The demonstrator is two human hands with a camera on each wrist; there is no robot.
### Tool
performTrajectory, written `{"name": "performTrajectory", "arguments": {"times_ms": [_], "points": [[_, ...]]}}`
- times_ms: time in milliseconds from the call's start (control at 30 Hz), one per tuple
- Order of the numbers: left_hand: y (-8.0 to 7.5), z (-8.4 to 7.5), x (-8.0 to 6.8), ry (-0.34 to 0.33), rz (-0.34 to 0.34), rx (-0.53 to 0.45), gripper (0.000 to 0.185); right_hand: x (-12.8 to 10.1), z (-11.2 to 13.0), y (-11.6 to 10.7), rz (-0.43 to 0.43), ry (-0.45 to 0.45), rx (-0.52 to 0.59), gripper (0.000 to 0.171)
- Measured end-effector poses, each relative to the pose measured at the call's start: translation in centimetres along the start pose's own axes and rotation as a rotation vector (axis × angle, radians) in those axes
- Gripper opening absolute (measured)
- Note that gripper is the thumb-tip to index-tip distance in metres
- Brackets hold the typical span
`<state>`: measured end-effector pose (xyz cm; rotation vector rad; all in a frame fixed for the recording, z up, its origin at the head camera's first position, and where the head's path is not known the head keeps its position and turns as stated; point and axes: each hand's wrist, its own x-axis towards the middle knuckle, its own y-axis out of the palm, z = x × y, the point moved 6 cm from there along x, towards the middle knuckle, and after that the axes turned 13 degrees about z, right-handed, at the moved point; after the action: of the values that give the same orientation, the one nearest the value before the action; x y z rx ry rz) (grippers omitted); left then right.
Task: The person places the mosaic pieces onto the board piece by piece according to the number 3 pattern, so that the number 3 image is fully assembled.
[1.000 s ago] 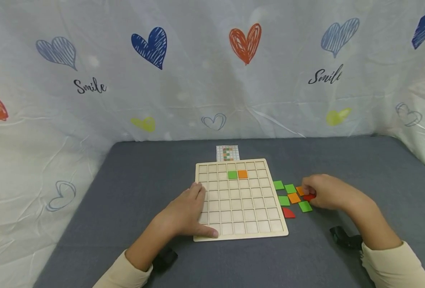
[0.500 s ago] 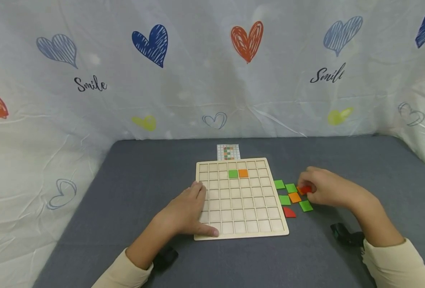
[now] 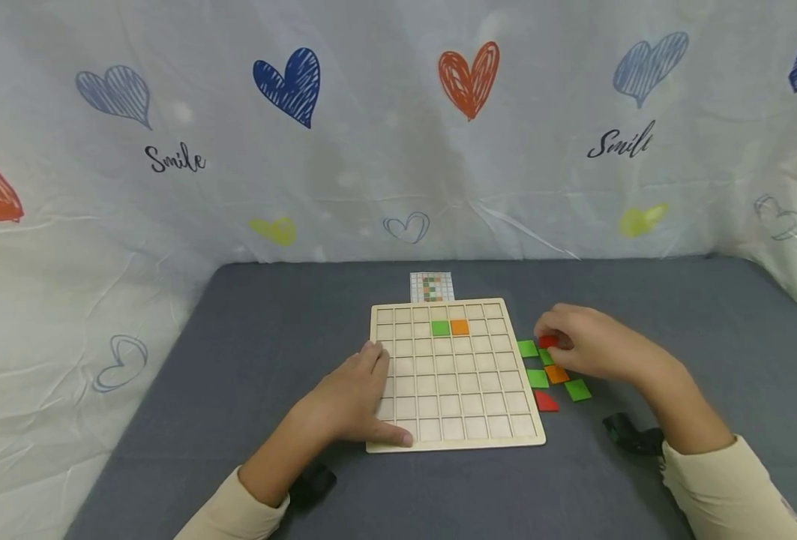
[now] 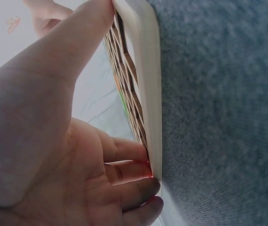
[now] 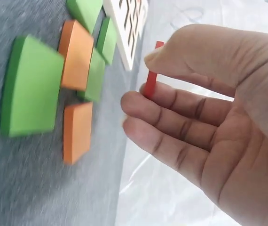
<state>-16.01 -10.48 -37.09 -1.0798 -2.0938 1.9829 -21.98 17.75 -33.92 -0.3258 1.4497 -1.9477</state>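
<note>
My left hand point(image 3: 349, 396) rests along the left side of the pale wooden grid board point(image 3: 465, 383). In the left wrist view its fingertips point(image 4: 145, 186) touch the board's edge, and the thumb lies at the near corner. One green tile point(image 3: 441, 328) and one orange tile point(image 3: 459, 327) sit side by side in the board's second row. Between thumb and fingers, my right hand point(image 3: 594, 343) pinches a red tile point(image 5: 151, 84), raised above the loose tiles right of the board. Seen from the right wrist, this tile is edge-on.
Several loose tiles lie right of the board: green ones point(image 3: 578, 390), orange ones point(image 5: 77, 134) and a red one with a rounded side point(image 3: 546, 401). Behind the board, a small printed pattern card point(image 3: 432, 287) lies on the grey cloth point(image 3: 290, 315). A white curtain with hearts hangs beyond.
My right hand has lifted the red tile from the right of the loose pile and carried it left, towards the board. The left hand stays where it was.
</note>
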Motion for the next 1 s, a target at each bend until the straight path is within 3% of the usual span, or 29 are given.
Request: {"name": "performTrajectory", "arguments": {"times_ms": [500,1000], "points": [[0.1,0.1,0.1,-0.002,-0.026,0.017,0.121,3.9,3.6,-0.6,-0.013,-0.092,-0.033,0.014],[0.1,0.2,0.2,-0.005,-0.017,0.001,0.121,6.8,5.8,-0.3,0.007,-0.146,-0.021,0.015]]}}
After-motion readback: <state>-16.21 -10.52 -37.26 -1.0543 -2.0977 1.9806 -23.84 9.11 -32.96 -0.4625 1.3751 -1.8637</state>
